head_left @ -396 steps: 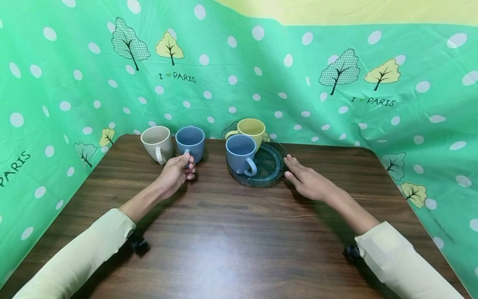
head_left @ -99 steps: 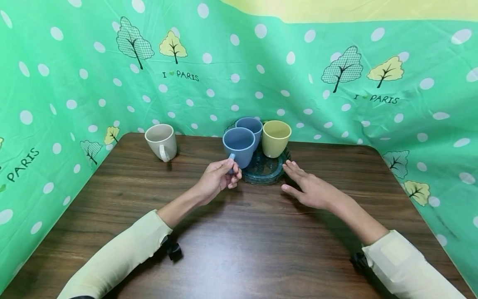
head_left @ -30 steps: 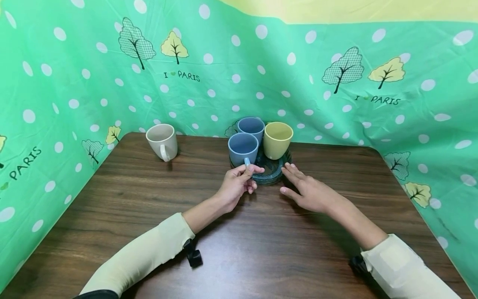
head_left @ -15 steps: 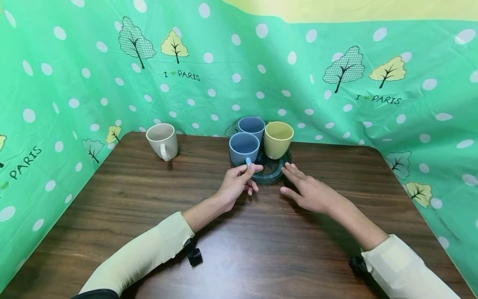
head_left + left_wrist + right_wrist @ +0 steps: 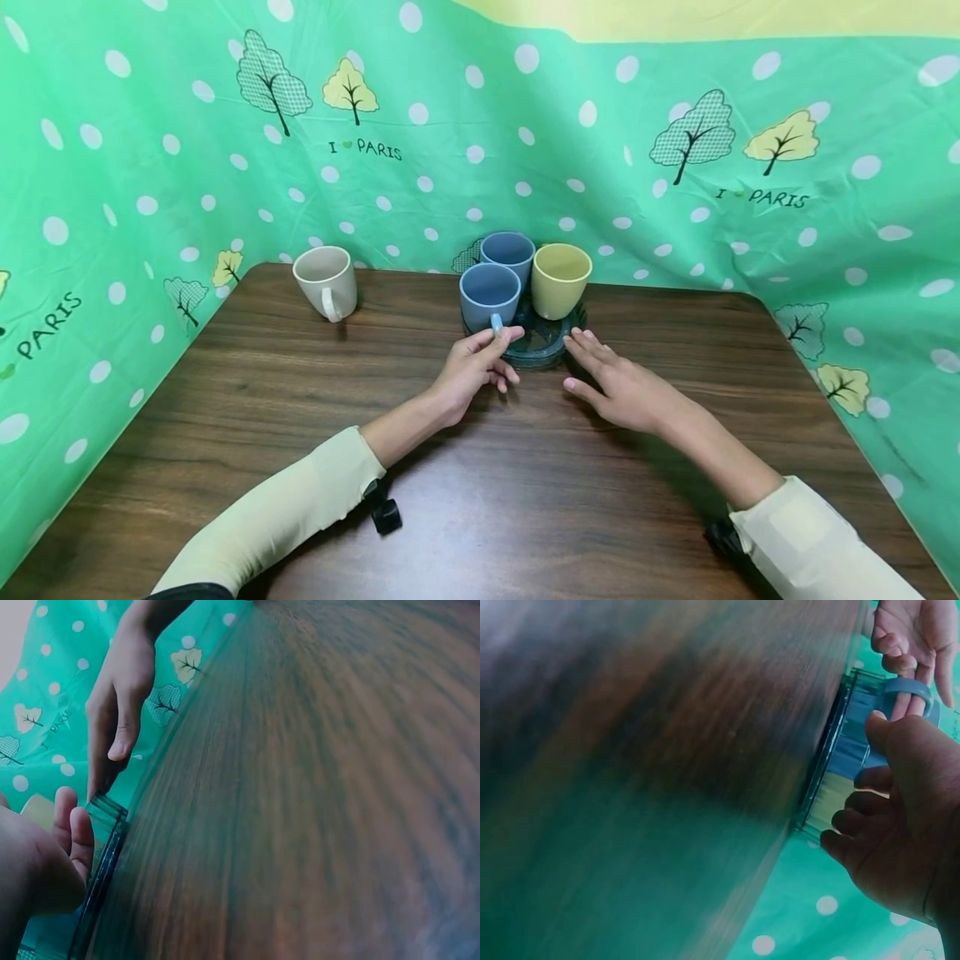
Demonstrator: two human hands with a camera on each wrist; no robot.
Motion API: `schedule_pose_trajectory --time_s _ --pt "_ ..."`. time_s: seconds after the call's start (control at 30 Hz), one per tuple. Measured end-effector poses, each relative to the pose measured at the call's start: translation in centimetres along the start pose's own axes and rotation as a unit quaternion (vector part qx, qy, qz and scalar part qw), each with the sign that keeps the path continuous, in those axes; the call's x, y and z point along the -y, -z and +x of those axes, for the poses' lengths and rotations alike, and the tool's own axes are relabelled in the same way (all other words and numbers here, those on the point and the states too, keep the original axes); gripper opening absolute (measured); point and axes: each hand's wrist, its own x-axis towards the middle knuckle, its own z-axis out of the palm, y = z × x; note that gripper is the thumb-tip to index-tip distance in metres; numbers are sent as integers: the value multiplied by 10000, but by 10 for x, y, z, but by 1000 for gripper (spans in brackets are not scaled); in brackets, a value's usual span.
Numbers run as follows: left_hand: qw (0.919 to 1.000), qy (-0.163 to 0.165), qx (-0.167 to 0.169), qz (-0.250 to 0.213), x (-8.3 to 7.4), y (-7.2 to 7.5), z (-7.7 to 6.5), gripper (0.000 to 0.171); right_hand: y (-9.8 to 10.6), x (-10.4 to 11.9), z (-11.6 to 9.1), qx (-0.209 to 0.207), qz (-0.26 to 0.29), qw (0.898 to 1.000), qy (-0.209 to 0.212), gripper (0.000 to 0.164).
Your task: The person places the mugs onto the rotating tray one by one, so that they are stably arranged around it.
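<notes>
A round, dark teal glass tray stands near the table's back edge. On it are a blue mug at front left, another blue mug behind, and a yellow mug at right. My left hand holds the front blue mug's handle, with fingers passing through the loop in the right wrist view. My right hand rests its straight fingers against the tray's right rim; in the right wrist view the right hand is beside the glass side.
A greyish-white mug stands alone on the dark wooden table, at back left with its handle toward me. Green dotted cloth hangs behind the table and along its sides.
My left hand has carried the second blue mug from beside the white mug onto the tray. The tray has turned, bringing the first blue mug back and the yellow one right.
</notes>
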Motion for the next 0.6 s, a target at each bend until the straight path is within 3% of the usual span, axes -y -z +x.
schedule_pose_trajectory --time_s 0.6 --pt "9998 -81 -185 71 -3 9 2 51 -2 9 -5 33 -10 9997 256 73"
